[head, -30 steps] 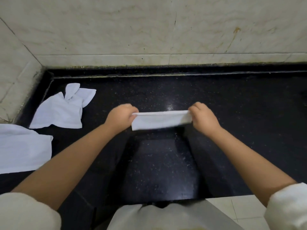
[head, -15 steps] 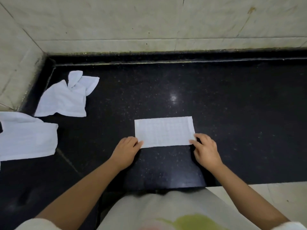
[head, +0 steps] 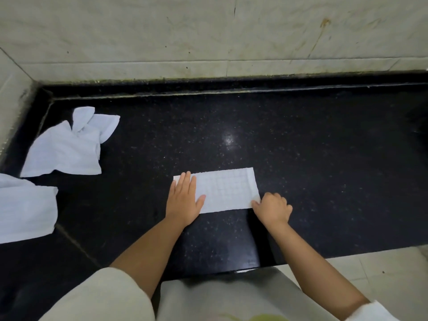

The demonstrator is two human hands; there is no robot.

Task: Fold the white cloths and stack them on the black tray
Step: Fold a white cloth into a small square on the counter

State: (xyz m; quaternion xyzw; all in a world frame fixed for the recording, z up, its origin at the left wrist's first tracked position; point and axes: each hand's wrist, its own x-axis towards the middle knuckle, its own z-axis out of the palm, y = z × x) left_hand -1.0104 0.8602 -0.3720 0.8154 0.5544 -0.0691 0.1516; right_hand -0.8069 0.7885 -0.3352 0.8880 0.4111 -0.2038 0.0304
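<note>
A folded white cloth [head: 225,189] is laid flat as a long strip on the black counter [head: 324,158], near its front edge. Its left end is pressed down by the left hand [head: 184,200], whose fingers are held straight and flat on the fabric. The near right corner is pinched by the right hand [head: 272,208], its fingers curled round the edge.

From here, the next fold is judged to run from the right end over to the left. If the corner is lifted unevenly, the edges are likely to be misaligned and the strip skewed. If the left hand's pressure is eased too soon, the thin cloth could be dragged across the smooth stone or its earlier fold opened.

2 more white cloths are seen well apart to the left: a crumpled cloth [head: 67,147] near the back corner, and a larger cloth [head: 25,209] cut off by the frame's left edge, so its fold cannot be judged. No black tray can be made out; it may be out of view or lost against the dark counter. How many layers the strip has cannot be told.
</note>
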